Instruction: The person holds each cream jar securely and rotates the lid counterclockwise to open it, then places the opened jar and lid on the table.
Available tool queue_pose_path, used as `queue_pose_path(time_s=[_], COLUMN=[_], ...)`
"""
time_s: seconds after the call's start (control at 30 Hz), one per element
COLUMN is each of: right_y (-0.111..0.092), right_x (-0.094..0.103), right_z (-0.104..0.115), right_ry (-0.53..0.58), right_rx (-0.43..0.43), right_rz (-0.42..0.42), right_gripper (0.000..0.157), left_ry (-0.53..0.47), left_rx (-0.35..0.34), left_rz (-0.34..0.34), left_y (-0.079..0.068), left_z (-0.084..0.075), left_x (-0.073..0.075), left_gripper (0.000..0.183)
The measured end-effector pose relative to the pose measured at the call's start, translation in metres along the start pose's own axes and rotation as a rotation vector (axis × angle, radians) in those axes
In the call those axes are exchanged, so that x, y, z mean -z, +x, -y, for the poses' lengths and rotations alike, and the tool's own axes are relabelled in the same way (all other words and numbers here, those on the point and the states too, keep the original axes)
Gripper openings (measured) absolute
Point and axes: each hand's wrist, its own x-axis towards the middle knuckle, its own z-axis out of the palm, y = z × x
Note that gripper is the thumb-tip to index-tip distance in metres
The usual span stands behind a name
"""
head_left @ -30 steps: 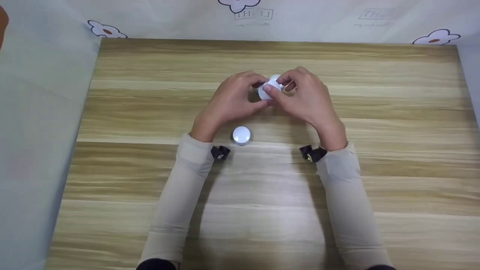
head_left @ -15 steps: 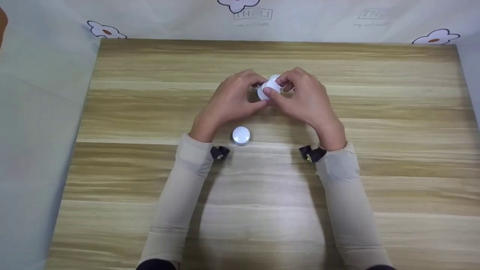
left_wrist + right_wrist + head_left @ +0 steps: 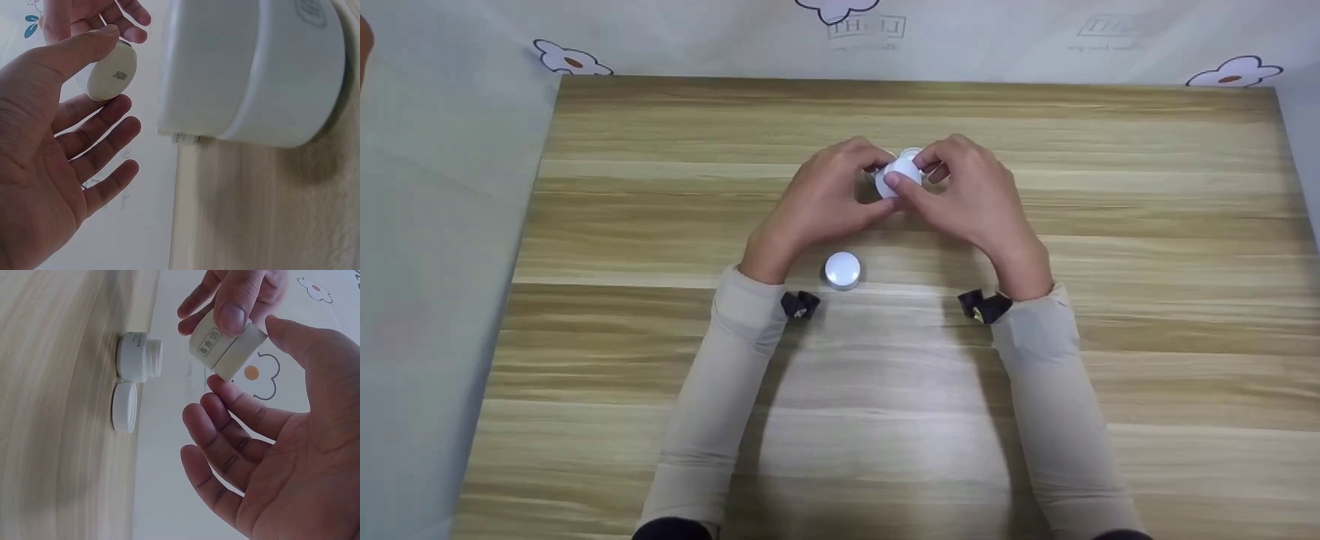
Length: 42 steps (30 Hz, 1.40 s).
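In the head view both hands meet over the back middle of the table on one small white cosmetic jar (image 3: 908, 169). My left hand (image 3: 826, 193) grips the labelled jar body (image 3: 203, 347) between thumb and fingers. The thumb and fingertips of my right hand (image 3: 976, 193) pinch its white lid (image 3: 241, 355), which sits on the jar at a tilt to the table. In the right wrist view an uncapped white jar (image 3: 131, 359) stands on the table, with a loose lid (image 3: 124, 408) beside it. The hands partly hide these from above.
A capped white jar (image 3: 842, 271) stands nearer the body, between the forearms; it looms large in the left wrist view. The wood-grain table (image 3: 1147, 315) ends at a pale flowered backdrop (image 3: 990, 45). Black wrist cameras (image 3: 800, 305) sit inside both sleeves.
Both hands stay in place on the jar. The held jar shifts its tilt slightly between the fingers; the other jar has not moved.
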Motion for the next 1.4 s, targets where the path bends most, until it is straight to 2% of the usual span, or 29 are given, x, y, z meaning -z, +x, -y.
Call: queue_pose_path(time_s=[0.5,0.73,1.0,1.4], right_y=[0.0,0.002,0.003,0.0], right_x=[-0.004,-0.004,-0.005,-0.005], right_z=[-0.001,-0.002,-0.001,-0.003], right_ry=[0.003,0.001,-0.007,-0.036], right_rx=[0.018,0.017,0.005,-0.028], right_rz=[0.03,0.02,0.014,-0.008], right_gripper=[0.044,0.042,0.057,0.057], left_ry=[0.021,0.019,0.009,0.003], left_rx=[0.012,-0.035,-0.036,-0.023], left_rz=[0.035,0.04,0.0,-0.001], left_y=[0.003,0.005,0.002,0.0], left_z=[0.002,-0.001,0.003,0.004], left_x=[-0.006,-0.012,-0.009,-0.007], left_gripper=[0.045,0.04,0.041,0.043])
